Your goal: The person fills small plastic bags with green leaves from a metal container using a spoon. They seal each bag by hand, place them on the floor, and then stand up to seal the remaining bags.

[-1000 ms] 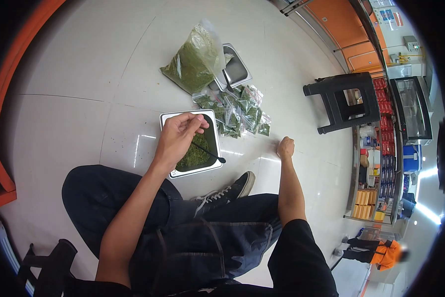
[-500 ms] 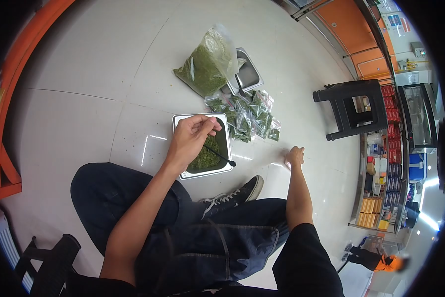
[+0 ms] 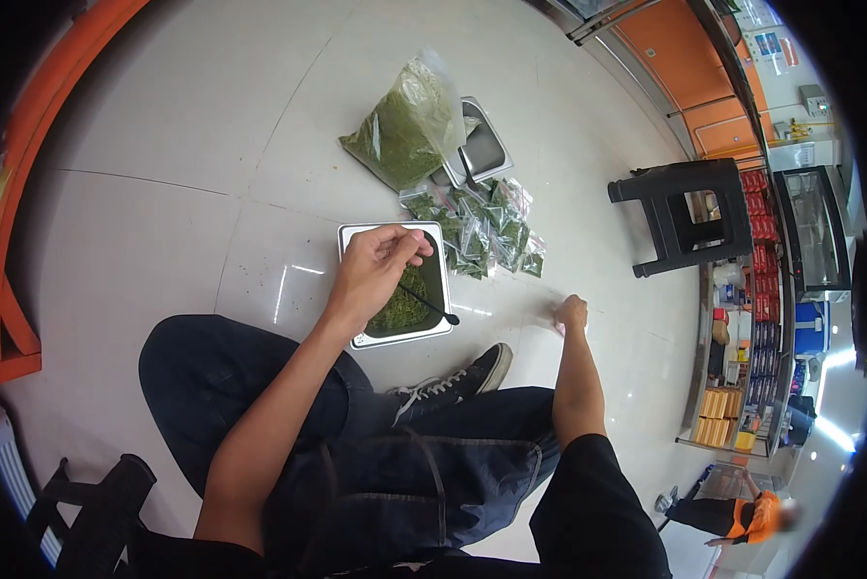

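My left hand (image 3: 380, 265) hovers over a steel pan (image 3: 395, 338) of chopped green herb (image 3: 399, 307), its fingers curled and pinched against the thumb. What they hold, if anything, does not show. A thin black spoon (image 3: 428, 302) lies across the pan below that hand, one end at the near right rim. To the right, low over the floor, my right hand (image 3: 571, 314) is closed; a pale patch beside it may be plastic or a reflection. Between and beyond the hands is a pile of small clear bags (image 3: 486, 227) filled with the herb.
A large clear bag of green herb (image 3: 399, 125) leans by a second steel pan (image 3: 486, 145) with a dark utensil. Black stools stand at right (image 3: 684, 212) and lower left (image 3: 96, 511). Stocked shelves (image 3: 756, 318) line the right side, where a person in orange (image 3: 752, 516) stands.
My right hand has drawn slightly nearer to me and its fingers have curled in more. The left hand stays over the pan. The person at far right has shifted position.
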A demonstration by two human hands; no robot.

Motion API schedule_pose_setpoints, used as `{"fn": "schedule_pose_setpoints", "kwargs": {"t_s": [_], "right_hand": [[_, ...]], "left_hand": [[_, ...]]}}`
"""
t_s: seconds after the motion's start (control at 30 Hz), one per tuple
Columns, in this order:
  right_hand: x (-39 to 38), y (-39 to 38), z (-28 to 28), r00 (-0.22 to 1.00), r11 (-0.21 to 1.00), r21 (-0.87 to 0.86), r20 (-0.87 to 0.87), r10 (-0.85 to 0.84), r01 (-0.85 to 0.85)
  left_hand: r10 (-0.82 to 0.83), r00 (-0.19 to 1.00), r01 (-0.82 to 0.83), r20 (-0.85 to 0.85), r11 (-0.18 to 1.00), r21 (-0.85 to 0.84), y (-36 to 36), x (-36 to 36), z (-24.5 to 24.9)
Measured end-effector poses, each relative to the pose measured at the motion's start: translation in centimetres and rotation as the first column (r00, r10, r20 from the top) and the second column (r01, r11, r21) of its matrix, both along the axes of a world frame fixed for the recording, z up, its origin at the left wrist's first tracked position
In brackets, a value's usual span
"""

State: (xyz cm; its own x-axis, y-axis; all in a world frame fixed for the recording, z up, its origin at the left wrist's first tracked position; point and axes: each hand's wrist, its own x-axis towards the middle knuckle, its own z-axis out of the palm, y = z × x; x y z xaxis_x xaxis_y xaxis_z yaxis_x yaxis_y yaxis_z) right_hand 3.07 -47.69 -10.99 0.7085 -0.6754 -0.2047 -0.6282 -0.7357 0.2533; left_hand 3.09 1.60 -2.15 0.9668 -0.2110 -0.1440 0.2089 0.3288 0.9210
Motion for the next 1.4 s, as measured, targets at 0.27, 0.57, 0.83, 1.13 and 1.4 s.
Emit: {"fn": "schedule_pose_setpoints", "kwargs": {"t_s": [0.27,0.57,0.83,1.13,1.4], "right_hand": [[0.1,1.6,2.0,0.996,0.995,-0.057,0.014,-0.084,0.085],[3.0,10.4,14.1,0.834,0.938,0.184,0.529,0.156,-0.292],[-3.6,25.8,15.7,0.823,0.053,0.846,0.530,-0.204,-0.531],[-2.6,26.3,15.0,0.922,-0.253,0.887,0.378,-0.079,-0.386],[-1.1,23.6,15.0,0.874,-0.003,0.874,0.485,-0.043,-0.485]], "left_hand": [[-0.003,1.000,0.003,0.026,1.000,-0.016,-0.1,0.0,-0.1],[-0.025,0.999,0.025,0.034,1.000,0.013,-0.1,0.0,0.0],[-0.281,0.958,0.285,0.055,0.956,-0.070,-1.7,-1.2,0.2],[-0.305,0.952,0.299,-0.025,0.946,-0.128,-1.5,-1.1,-0.5],[-0.195,0.977,0.183,-0.090,0.974,-0.130,-1.2,-1.1,-0.7]]}}
